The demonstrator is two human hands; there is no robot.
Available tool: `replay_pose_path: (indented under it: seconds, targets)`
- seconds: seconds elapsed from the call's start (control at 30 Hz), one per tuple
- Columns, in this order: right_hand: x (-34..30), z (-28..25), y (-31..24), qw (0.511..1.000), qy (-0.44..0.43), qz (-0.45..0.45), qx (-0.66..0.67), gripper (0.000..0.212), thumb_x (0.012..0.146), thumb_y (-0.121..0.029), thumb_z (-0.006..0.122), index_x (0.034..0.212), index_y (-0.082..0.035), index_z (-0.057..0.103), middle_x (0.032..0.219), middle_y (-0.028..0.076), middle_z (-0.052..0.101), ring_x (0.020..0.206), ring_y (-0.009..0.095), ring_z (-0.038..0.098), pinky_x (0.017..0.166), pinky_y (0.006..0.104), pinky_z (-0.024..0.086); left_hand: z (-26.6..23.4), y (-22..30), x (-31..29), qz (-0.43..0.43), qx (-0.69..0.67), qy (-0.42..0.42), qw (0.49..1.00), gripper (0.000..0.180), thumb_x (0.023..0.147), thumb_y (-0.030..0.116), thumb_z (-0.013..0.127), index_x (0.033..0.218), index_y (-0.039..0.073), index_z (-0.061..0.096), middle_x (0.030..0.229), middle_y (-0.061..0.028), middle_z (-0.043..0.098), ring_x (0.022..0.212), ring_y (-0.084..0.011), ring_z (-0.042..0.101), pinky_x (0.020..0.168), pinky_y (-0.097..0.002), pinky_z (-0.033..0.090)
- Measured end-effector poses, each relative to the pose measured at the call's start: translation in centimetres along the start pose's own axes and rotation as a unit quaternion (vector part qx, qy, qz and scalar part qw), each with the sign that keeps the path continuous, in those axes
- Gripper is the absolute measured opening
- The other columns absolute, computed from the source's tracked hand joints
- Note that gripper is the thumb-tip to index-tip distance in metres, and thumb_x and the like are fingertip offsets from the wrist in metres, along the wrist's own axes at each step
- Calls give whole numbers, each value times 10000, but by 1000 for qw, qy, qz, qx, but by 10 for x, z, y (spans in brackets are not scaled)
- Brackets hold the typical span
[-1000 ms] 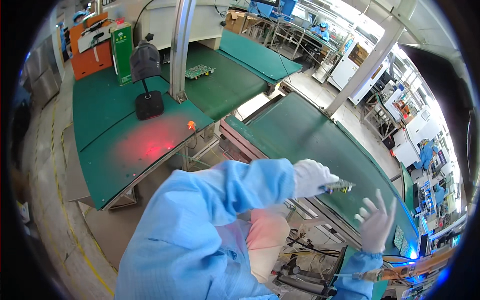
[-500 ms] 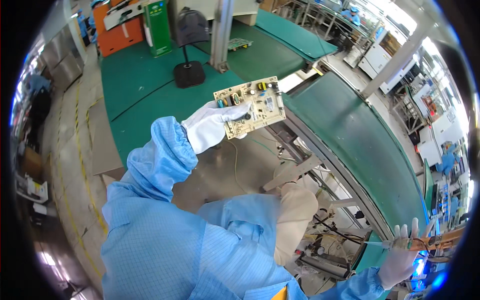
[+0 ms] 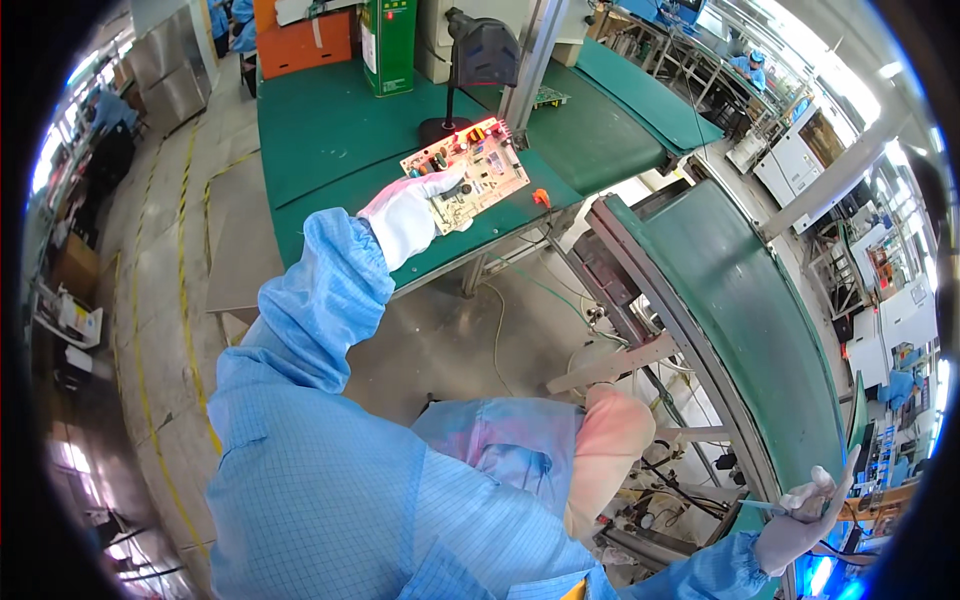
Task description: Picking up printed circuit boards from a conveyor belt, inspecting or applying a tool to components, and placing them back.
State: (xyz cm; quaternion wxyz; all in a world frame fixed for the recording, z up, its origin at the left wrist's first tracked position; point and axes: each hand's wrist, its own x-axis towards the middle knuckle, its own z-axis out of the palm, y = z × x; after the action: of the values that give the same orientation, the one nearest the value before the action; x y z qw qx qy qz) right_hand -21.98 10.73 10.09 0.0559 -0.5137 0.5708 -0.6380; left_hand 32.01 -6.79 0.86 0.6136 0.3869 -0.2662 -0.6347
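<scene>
A factory hall was filled with green-topped work surfaces, and a green table (image 3: 310, 135) was set at the left side of the floor. Above its near edge, the left hand (image 3: 402, 218), gloved in white, was closed on a tan circuit board (image 3: 495, 175): the thumb was laid over the top face and the fingers were mostly hidden beneath. The board was gripped at its near-left side, perhaps so that most of the components were left uncovered, and its populated face was turned upward. It was lit reddish, apparently by the dark hooded device (image 3: 487, 50) on a stand just behind it, which seemed to be tilted down for that reason.

Near the table's corner a small orange object (image 3: 541, 198) was seen. Farther back, a green box (image 3: 390, 45) was stood beside an orange case (image 3: 305, 45), and another circuit board (image 3: 549, 97) was partly hidden by a metal post (image 3: 532, 70).

Well apart, beside the curved green belt (image 3: 740, 300), the right hand (image 3: 805, 515) was held loosely spread; whether anything was touched by it could not be told.
</scene>
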Motion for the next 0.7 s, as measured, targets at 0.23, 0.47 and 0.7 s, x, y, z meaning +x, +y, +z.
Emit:
replay_pose_path:
  seconds: [0.23,0.47,0.7]
  targets:
    - [6,6,-11,988,7,74,136,511,1025,-326,425,1491,-117,413,1120,33,596,740,56,476,618,172,393,1,0,3,-6,-3,-2,1000,387,980,259,605,1265,1,559,1195,-113,654,1030,-234,674,855,-383,580]
    - [5,13,-12,981,71,86,158,526,1023,-339,431,1488,-95,413,1135,40,601,756,97,491,672,207,413,-1,9,30,41,-125,28,991,326,958,228,640,1227,49,598,1198,-135,651,1033,-287,671,853,-423,585]
    - [5,8,-19,998,7,45,42,503,1040,-305,415,1497,-94,398,995,13,584,647,27,449,561,152,384,-2,10,51,80,-153,74,982,296,972,251,608,1190,49,606,1172,-133,654,1024,-321,673,808,-480,602]
